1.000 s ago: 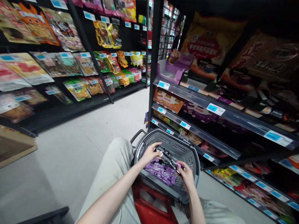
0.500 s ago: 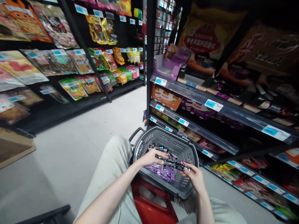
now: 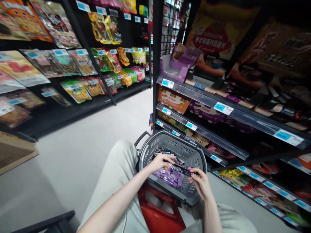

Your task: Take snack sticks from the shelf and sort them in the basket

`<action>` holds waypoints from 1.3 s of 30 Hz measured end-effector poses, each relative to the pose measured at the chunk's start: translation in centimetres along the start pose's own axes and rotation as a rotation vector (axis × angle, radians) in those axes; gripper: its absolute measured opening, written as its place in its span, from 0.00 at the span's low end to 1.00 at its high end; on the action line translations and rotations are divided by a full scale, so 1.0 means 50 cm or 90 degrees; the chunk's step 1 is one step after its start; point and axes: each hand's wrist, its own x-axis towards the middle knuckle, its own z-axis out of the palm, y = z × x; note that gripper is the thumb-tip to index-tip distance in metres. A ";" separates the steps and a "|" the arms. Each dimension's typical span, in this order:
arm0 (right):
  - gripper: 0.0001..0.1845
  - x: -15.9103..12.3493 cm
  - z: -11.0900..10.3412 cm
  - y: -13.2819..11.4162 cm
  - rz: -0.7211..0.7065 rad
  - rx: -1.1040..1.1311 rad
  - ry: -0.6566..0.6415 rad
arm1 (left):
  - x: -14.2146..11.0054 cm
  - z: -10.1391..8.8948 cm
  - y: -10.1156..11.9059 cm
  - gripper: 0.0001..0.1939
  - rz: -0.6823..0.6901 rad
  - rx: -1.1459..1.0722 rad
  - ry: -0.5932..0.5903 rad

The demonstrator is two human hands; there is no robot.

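Note:
A grey plastic shopping basket (image 3: 187, 145) stands between my knees. Over it, black stick-shaped snack packets (image 3: 181, 167) stretch from one hand to the other. My left hand (image 3: 162, 162) closes on their left end, and my right hand (image 3: 198, 181) pinches the right end between thumb and fingers. How many packets are held, I cannot tell. Below lie several purple-wrapped packets (image 3: 170, 178) in the basket's bottom. More black packets (image 3: 162, 151) rest at its far left side, partly behind my left hand.
Close on the right rises a black shelf unit (image 3: 245, 118) with boxes and snack bags. A purple display box (image 3: 176, 66) sits on its upper shelf. Across the aisle are bagged snacks (image 3: 76, 90). A red stool (image 3: 157, 207) is under the basket's near edge; a cardboard box (image 3: 17, 152) lies left.
Both hands stay over the basket with the black packets between them. My left fingers have shifted slightly to the right along the packets, and the right hand has turned a little.

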 end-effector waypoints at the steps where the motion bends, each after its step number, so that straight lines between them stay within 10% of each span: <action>1: 0.10 0.001 0.001 0.002 0.006 0.013 0.007 | -0.001 0.000 0.002 0.14 0.003 0.004 -0.001; 22: 0.10 0.008 0.001 0.012 0.075 0.009 0.011 | 0.003 0.018 -0.005 0.11 -0.025 -0.087 0.098; 31: 0.06 0.012 -0.010 0.017 0.090 0.072 0.019 | -0.006 0.002 0.013 0.15 -0.037 -0.020 -0.090; 39: 0.06 0.012 -0.017 0.022 0.097 0.097 0.024 | -0.007 -0.001 0.004 0.11 -0.010 -0.032 -0.051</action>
